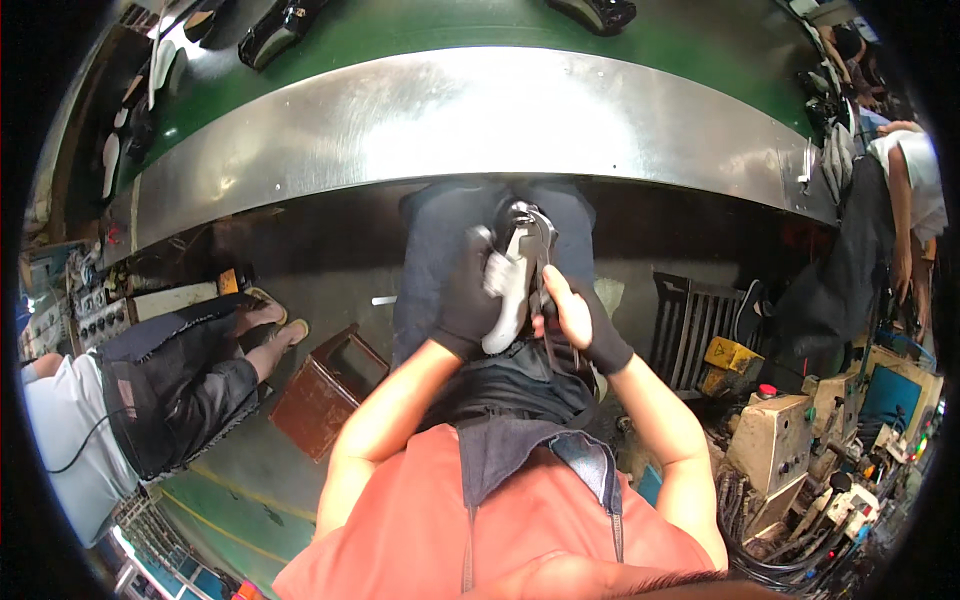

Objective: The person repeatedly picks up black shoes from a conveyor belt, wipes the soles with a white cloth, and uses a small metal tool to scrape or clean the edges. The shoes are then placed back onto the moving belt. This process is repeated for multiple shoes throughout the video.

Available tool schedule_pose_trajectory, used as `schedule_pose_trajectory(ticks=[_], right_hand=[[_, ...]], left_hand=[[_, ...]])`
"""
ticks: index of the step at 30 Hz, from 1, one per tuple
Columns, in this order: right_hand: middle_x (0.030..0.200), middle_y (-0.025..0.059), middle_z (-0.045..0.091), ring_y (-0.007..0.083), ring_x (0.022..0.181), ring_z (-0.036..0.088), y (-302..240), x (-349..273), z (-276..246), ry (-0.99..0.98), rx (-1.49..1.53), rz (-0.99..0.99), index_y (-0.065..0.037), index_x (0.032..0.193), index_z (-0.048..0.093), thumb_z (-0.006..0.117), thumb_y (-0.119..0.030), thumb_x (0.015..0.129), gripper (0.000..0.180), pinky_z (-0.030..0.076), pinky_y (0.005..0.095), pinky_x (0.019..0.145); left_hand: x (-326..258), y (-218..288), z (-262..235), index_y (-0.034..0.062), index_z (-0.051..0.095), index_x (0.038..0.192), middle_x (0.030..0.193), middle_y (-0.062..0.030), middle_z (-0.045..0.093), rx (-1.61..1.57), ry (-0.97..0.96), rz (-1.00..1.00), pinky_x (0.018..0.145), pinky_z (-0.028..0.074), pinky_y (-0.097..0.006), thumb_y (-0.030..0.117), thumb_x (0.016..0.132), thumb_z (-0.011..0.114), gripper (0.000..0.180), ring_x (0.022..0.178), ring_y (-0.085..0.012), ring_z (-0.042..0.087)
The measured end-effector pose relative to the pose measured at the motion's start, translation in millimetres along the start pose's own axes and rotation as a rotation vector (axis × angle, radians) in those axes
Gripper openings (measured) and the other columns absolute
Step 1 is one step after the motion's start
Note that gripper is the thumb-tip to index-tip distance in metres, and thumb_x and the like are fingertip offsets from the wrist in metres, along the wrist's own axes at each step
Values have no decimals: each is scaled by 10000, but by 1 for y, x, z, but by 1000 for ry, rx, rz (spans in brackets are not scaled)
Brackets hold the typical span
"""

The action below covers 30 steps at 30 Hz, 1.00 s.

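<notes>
In front of my lap is a shoe [548, 238] with a glossy dark upper and a long pale sole-shaped piece [513, 300] along its left side. My right hand [575, 315], in a black glove that leaves the thumb and some fingertips bare, is closed around the dark part. On the left, my left hand [468, 300] lies against the pale piece, also black-gloved. Its fingers are smeared by motion, with something whitish [497, 272] at their tips, so their grip is unclear. Exactly how the pale piece joins the upper cannot be made out.
Ahead runs a metal-edged [300, 135] green belt [440, 25] with dark shoes [275, 32]. A brown box-like stool [325, 390] and a seated person's legs [190, 390] are at left. Machine controls [775, 440], a yellow box [728, 360] and another person [910, 180] are at right.
</notes>
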State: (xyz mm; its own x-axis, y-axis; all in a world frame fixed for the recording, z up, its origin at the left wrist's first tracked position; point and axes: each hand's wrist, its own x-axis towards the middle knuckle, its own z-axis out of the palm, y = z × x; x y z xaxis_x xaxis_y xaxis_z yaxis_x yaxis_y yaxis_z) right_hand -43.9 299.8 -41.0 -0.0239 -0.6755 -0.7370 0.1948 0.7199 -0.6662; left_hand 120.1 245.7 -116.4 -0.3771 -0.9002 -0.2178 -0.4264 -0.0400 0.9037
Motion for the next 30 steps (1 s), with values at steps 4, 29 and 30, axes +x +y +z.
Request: schedule_pose_trajectory(ticks=[4, 29, 30], right_hand=[[751, 42, 632, 120, 589, 591, 5, 18, -18, -93, -127, -95, -44, 915, 631, 431, -524, 994, 526, 492, 256, 558], [595, 11, 550, 85, 526, 582, -17, 25, -28, -100, -360, -81, -42, 823, 576, 447, -488, 999, 496, 459, 257, 477], [597, 11, 552, 83, 525, 580, -17, 25, -27, -96, -377, -62, -39, 836, 584, 449, -487, 999, 496, 458, 255, 478]], left_hand=[[-3, -39, -13, -23, 412, 1400, 1332, -288, 510, -133, -30, -37, 909, 493, -448, 280, 905, 619, 617, 1148, -416, 577], [30, 4, -22, 77, 697, 1067, 824, -201, 670, -31, 252, -39, 628, 521, -383, 266, 895, 635, 263, 740, -296, 704], [29, -7, -17, 35, 643, 1180, 977, -219, 682, -72, 218, -68, 757, 530, -364, 254, 874, 663, 377, 897, -291, 697]])
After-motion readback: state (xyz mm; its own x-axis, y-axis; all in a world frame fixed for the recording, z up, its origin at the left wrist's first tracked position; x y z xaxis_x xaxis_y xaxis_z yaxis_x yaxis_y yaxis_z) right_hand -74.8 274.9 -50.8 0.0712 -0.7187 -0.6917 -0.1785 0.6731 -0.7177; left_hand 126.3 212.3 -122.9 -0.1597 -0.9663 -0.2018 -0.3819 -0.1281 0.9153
